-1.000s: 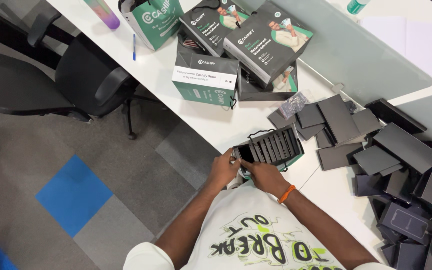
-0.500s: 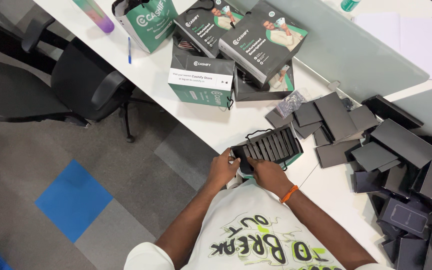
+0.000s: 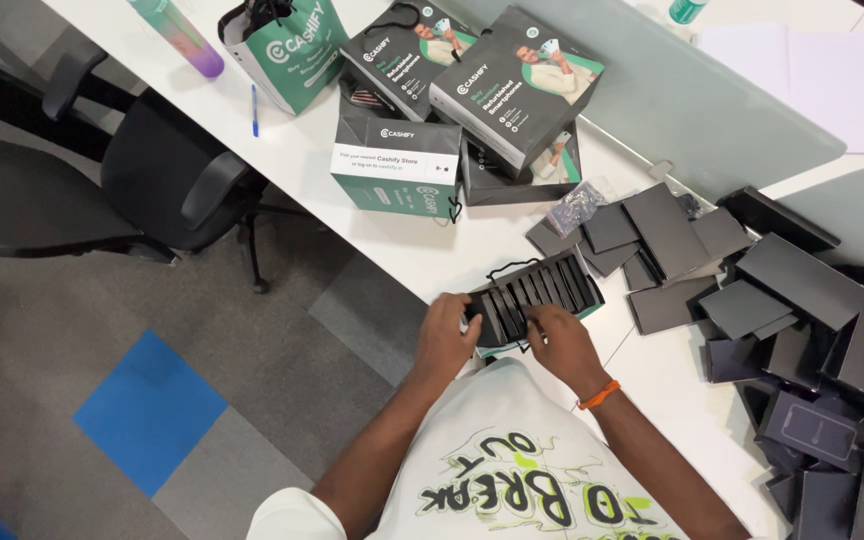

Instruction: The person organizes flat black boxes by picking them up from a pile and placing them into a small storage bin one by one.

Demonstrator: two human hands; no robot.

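Observation:
A green and black paper bag (image 3: 550,288) lies on its side at the near edge of the white table (image 3: 312,160), packed with several flat black boxes standing on edge. My left hand (image 3: 445,336) grips the bag's near left corner. My right hand (image 3: 559,340), an orange band on its wrist, rests on the near end of the black boxes, fingers curled onto them. Both hands touch the bag's open end.
Several loose flat black boxes (image 3: 802,300) are heaped on the table's right side. Several green and black bags (image 3: 397,165) and printed boxes (image 3: 517,85) stand at the back. A black office chair (image 3: 167,175) stands left, over grey carpet with a blue square (image 3: 147,410).
The view has shifted slightly. My hands stay at the bag's near end, with small finger movements over the boxes.

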